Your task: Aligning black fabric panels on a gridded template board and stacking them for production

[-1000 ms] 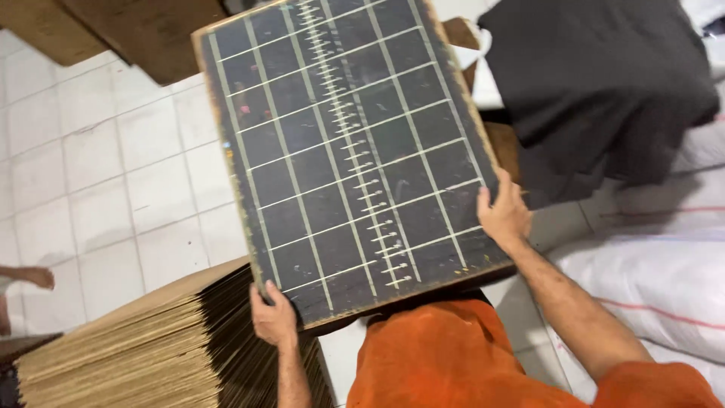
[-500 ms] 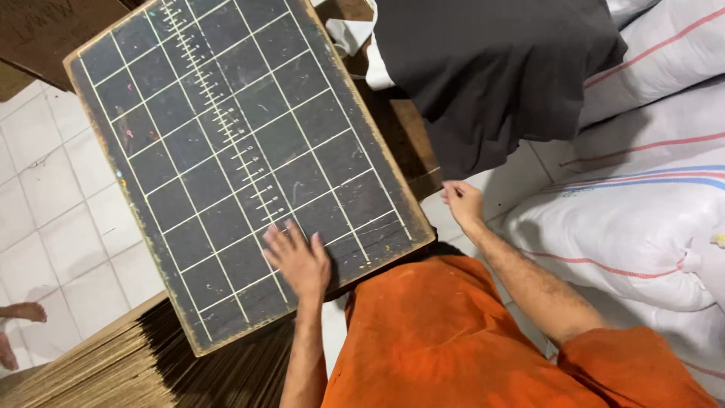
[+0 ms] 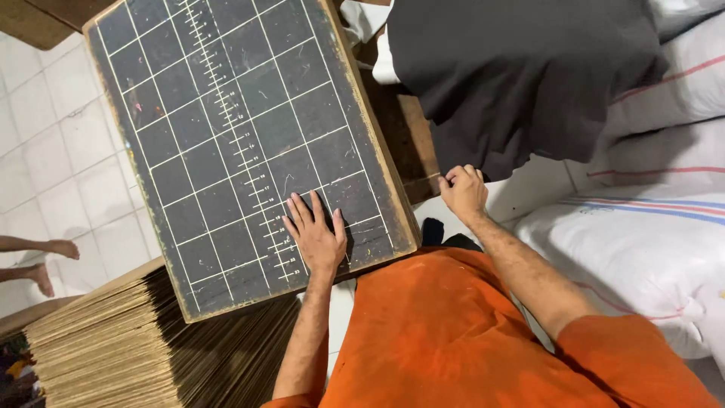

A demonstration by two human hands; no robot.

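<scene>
— What's different from a moment ago?

— The dark gridded cutting board (image 3: 242, 143) was gripped by both hands at its near edge and tilted up. Now it lies flatter, its near edge over the stack of brown cardboard sheets (image 3: 151, 340) and its far end toward the wooden counter (image 3: 411, 151). The right hand (image 3: 463, 193) has come off the board altogether.

— So the board is down?

— I'd judge it settled or nearly so: only one hand steadies it, and the other is free.

— How do the hands sit?

— The left hand (image 3: 317, 238) lies palm down on the board near its lower right corner, fingers (image 3: 298, 215) spread and flat, pinching nothing. The right hand is curled loosely, fingers drawn together, just below the hem of the dark grey fabric (image 3: 529, 83); whether it pinches the cloth I cannot tell.

— Anything else around?

— White sacks with coloured stripes (image 3: 642, 234) to the right, white floor tiles (image 3: 53, 174) to the left, and another person's bare feet (image 3: 45, 261) at the left edge.
</scene>
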